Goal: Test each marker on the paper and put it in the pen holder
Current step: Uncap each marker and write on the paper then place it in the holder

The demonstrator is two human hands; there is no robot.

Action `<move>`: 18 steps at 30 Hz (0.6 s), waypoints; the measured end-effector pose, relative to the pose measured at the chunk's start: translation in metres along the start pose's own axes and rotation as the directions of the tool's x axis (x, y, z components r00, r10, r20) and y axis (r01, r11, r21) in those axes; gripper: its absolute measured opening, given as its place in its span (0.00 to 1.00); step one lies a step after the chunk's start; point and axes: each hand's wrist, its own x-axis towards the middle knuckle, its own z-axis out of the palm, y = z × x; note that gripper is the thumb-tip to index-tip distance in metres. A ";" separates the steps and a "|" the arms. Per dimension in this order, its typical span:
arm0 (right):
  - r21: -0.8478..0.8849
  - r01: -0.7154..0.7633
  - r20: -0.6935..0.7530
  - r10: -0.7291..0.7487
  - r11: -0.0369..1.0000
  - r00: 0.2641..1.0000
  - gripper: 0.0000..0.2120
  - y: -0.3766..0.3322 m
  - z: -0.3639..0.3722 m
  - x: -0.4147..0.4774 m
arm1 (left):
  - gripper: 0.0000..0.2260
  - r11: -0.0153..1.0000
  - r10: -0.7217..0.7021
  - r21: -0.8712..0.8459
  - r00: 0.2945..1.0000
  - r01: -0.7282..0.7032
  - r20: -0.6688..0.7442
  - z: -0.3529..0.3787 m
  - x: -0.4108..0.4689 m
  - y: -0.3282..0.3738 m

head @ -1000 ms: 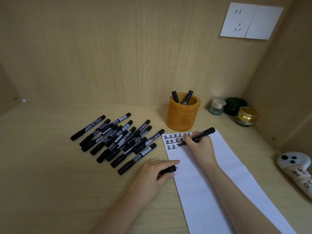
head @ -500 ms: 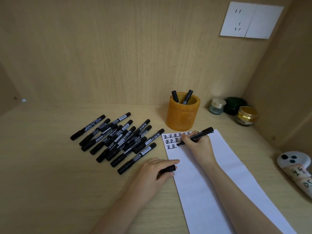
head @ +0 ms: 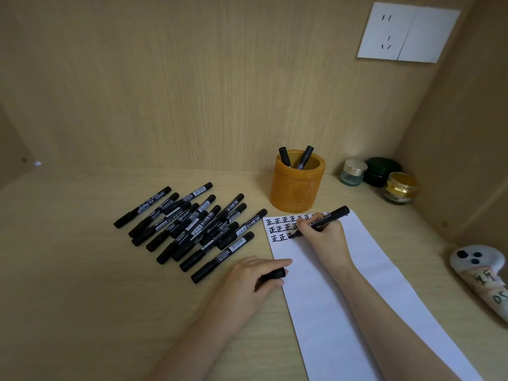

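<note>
A: Hands?
B: Your right hand [head: 324,240] pinches the marker [head: 328,218], tip on the paper [head: 343,298]. Your left hand [head: 247,281] grips the cap [head: 272,274] at the paper's edge.
A: And the holder [head: 298,193]?
B: Just behind the paper, two markers [head: 284,158] inside.

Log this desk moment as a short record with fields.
right hand: grips the marker, tip on the paper at the third row of marks
left hand: holds a black cap at the paper's left edge
pen holder: two markers stand inside
loose pile: capped markers lying left of the paper
jars: three, in the back right corner
</note>
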 end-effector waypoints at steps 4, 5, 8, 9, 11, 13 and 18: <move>-0.018 -0.002 0.011 0.002 1.000 1.000 0.10 -0.001 0.001 0.000 | 0.17 1.000 0.000 0.003 1.000 0.000 -0.001 0.000 0.000 0.001; -0.021 -0.002 0.012 0.002 1.000 1.000 0.11 -0.001 0.001 0.000 | 0.17 1.000 0.000 0.004 1.000 0.000 0.000 0.000 0.000 0.001; -0.028 -0.009 -0.006 0.009 1.000 1.000 0.11 -0.001 0.000 -0.001 | 0.17 1.000 -0.002 0.007 1.000 0.002 0.003 -0.001 0.000 0.001; -0.033 -0.013 -0.015 0.013 0.999 1.000 0.10 -0.001 0.000 -0.001 | 0.17 1.000 -0.002 0.009 1.000 0.002 0.002 -0.001 0.000 0.001; -0.049 -0.014 -0.029 0.013 0.999 0.999 0.10 -0.002 0.000 0.000 | 0.17 1.000 -0.001 0.011 1.000 0.001 0.001 -0.001 0.000 0.002; -0.060 -0.013 -0.035 0.011 0.998 0.999 0.10 -0.003 0.000 -0.001 | 0.17 1.000 0.002 0.011 1.000 -0.002 -0.002 -0.001 0.000 0.002; -0.064 -0.008 -0.041 0.005 0.998 0.999 0.09 -0.003 0.000 -0.001 | 0.18 1.000 0.004 0.012 1.000 -0.004 -0.006 -0.001 -0.001 0.001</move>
